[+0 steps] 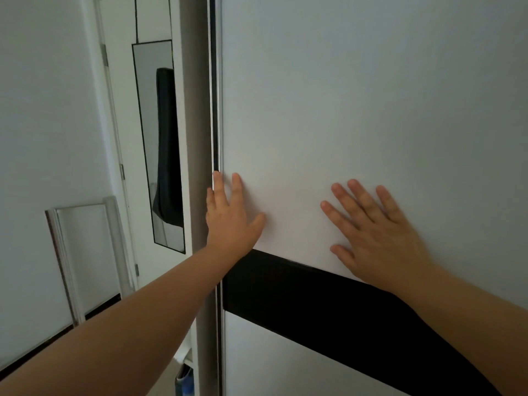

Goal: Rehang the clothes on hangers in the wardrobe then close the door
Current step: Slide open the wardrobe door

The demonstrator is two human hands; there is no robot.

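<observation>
Left hand (233, 215): I see it flat on the door (357, 95), fingers straight and slightly spread, thumb out to the right. It holds nothing. The outer fingers lie at the door's left edge, where a thin metal strip (215, 110) runs down; whether they hook around that edge I cannot tell. The forearm comes up from the lower left.

Right hand (377, 232): also flat on the door, well to the right of the left hand. Fingers straight and fanned, palm against the panel, gripping nothing. The heel of the hand sits at the top edge of the band (314, 298).

Door: white panel, filling the right side of my view. A black band crosses it just below both hands, white panel again beneath. Its left edge stands just beside a grey post (200, 124); only a narrow dark line shows between them.

Clothes: none visible from here; the door hides the wardrobe's interior.

Mirror (160, 144): tall, black-framed, hanging on a white room door (123, 81) left of the post. It reflects a dark hanging shape.

Second mirror (83, 252): silver-framed, leaning on the wall (37, 110) at lower left.

Floor item (184, 381): something blue by the post's foot, too small to identify.
</observation>
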